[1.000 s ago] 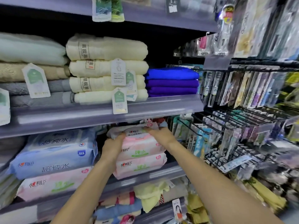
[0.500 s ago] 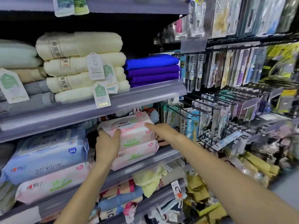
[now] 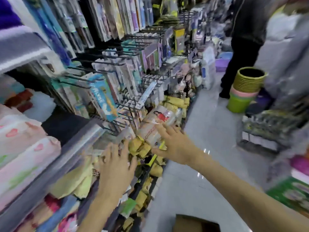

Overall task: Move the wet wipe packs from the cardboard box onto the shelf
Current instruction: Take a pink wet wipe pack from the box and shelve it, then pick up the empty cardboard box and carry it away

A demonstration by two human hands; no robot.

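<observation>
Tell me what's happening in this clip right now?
A person is restocking a shop shelf with wet wipe packs. At this moment both hands are empty: the left hand and right hand hang open in front of the shelf. Pink packs already lie stacked on the shelf. The cardboard box sits on the floor below, at the frame's bottom edge.

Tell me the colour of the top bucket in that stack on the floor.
Yellow outside, dark inside, on the bucket stack; head view.
</observation>
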